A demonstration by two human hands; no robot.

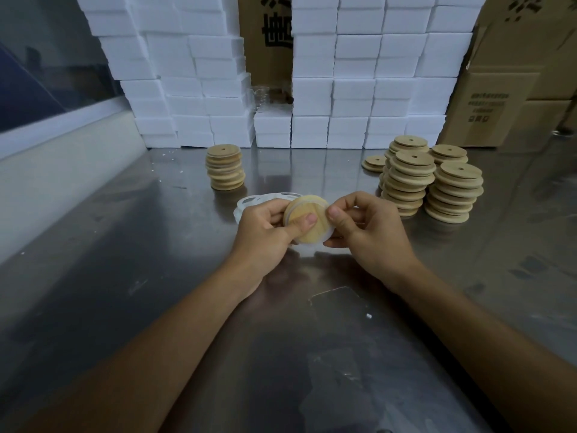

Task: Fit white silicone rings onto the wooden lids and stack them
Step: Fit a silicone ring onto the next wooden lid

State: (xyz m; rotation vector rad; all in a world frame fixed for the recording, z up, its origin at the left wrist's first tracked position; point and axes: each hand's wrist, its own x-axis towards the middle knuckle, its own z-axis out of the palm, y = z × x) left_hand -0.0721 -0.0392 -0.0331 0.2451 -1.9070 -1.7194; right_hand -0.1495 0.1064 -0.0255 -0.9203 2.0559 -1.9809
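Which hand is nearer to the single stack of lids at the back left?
Left. The left hand lies just below and right of that single stack; the right hand is farther right, near the cluster of stacks.

Two bare forearms reach forward from the bottom corners and meet at centre. The left hand (265,232) is curled, thumb laid flat across the face of a wooden lid (307,218) that it grips. The right hand (368,232) is curled too, thumb and fingers pinching the lid's right edge.
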